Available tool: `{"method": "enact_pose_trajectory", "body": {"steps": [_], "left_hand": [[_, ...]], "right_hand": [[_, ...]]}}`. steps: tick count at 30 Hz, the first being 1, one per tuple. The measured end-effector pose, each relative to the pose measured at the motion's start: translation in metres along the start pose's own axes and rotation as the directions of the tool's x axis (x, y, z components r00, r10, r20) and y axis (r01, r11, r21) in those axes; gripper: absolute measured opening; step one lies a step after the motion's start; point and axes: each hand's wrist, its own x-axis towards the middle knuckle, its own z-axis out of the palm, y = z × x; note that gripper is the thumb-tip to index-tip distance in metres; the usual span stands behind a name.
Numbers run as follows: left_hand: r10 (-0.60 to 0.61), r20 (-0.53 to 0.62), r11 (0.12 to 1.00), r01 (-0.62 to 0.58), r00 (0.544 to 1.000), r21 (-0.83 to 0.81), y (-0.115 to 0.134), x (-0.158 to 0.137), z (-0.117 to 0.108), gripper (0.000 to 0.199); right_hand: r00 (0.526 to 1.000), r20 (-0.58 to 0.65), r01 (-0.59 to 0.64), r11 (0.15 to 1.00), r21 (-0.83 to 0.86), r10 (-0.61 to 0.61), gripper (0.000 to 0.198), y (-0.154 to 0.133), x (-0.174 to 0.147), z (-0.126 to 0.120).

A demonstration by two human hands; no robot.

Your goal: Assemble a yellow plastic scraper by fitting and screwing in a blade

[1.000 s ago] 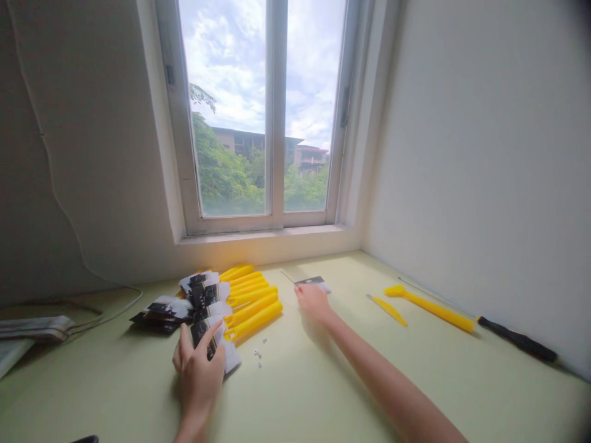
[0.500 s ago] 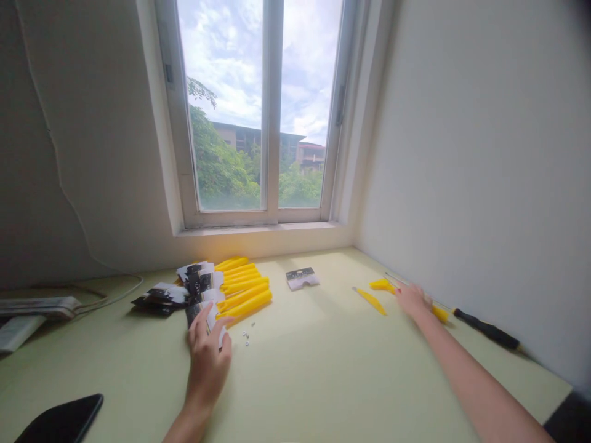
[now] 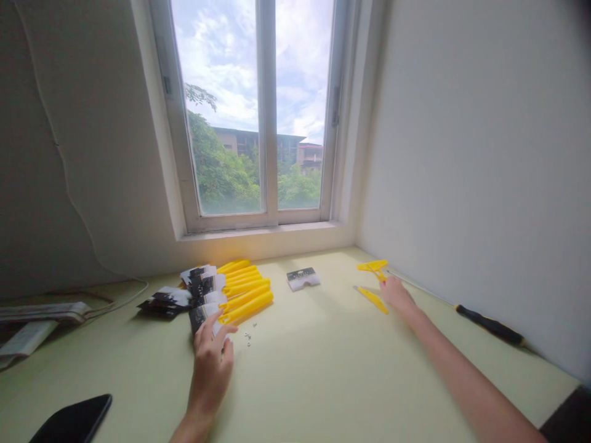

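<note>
On the pale-green bench [image 3: 314,369], the yellow tubular plastic handles [image 3: 246,295] could slide if the left hand [image 3: 213,354], fingers spread on their black-and-white cards [image 3: 207,286], pushes. The right hand [image 3: 398,295] is gripping the yellow T-headed plastic tool [image 3: 373,266], which, swung low, might knock the flat yellow pointed piece [image 3: 373,300] beside it.

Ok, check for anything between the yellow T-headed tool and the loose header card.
Nothing visible stands between the yellow T-headed tool in the right hand and the header card; the yellow pointed tool lies nearer the person.

The handles [image 3: 249,293] are yellow, the table [image 3: 332,369] pale green.
</note>
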Motion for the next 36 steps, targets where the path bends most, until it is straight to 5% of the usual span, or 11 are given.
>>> {"method": "enact_pose_trajectory", "body": {"steps": [3, 6, 9, 13, 15, 17, 22, 26, 30, 34, 36], "left_hand": [[-0.074, 0.042, 0.984, 0.08, 0.996, -0.162, 0.011, 0.0, -0.003, 0.021], [-0.174, 0.296, 0.872, 0.287, 0.939, -0.398, 0.032, -0.003, -0.004, 0.028], [-0.186, 0.567, 0.628, 0.541, 0.803, -0.56, 0.058, -0.011, 0.0, 0.044], [-0.222, 0.656, 0.228, 0.693, 0.721, -0.684, 0.08, -0.024, 0.008, 0.055], [-0.339, 0.699, 0.07, 0.758, 0.63, -0.648, 0.08, -0.028, 0.006, 0.052], [-0.463, 0.688, -0.021, 0.769, 0.559, -0.639, 0.075, -0.029, 0.001, 0.047], [-0.61, 0.6, -0.036, 0.738, 0.518, -0.674, 0.058, -0.026, -0.012, 0.037], [-0.628, 0.587, 0.037, 0.773, 0.511, -0.633, 0.059, -0.026, -0.012, 0.036], [-0.608, 0.577, 0.121, 0.781, 0.546, -0.612, 0.064, -0.027, -0.013, 0.036], [-0.595, 0.576, 0.146, 0.78, 0.561, -0.609, 0.065, -0.027, -0.014, 0.035], [-0.582, 0.586, 0.138, 0.779, 0.564, -0.612, 0.065, -0.027, -0.013, 0.036]], "right_hand": [[0.977, 0.173, 0.071, 0.95, 0.303, -0.128, 0.023, -0.031, -0.028, -0.011], [0.849, 0.265, 0.177, 0.718, 0.673, -0.458, 0.021, -0.07, -0.084, -0.018], [0.712, 0.301, 0.102, 0.517, 0.85, -0.635, 0.026, -0.109, -0.155, -0.014], [0.533, 0.318, 0.07, 0.416, 0.907, -0.784, 0.032, -0.14, -0.232, 0.002], [0.463, 0.281, 0.154, 0.389, 0.908, -0.841, 0.033, -0.146, -0.25, 0.008], [0.496, 0.257, 0.281, 0.433, 0.856, -0.829, 0.032, -0.148, -0.25, 0.011], [0.767, 0.157, 0.534, 0.755, 0.381, -0.622, 0.018, -0.134, -0.209, 0.02], [0.738, 0.079, 0.606, 0.709, 0.361, -0.67, 0.018, -0.113, -0.171, 0.031], [0.707, 0.147, 0.581, 0.687, 0.436, -0.692, 0.036, -0.089, -0.123, 0.03], [0.928, -0.061, 0.373, 0.919, 0.129, -0.368, 0.028, -0.056, -0.06, 0.025], [0.982, -0.052, 0.182, 0.983, -0.016, -0.183, 0.032, -0.041, -0.035, 0.026]]}}
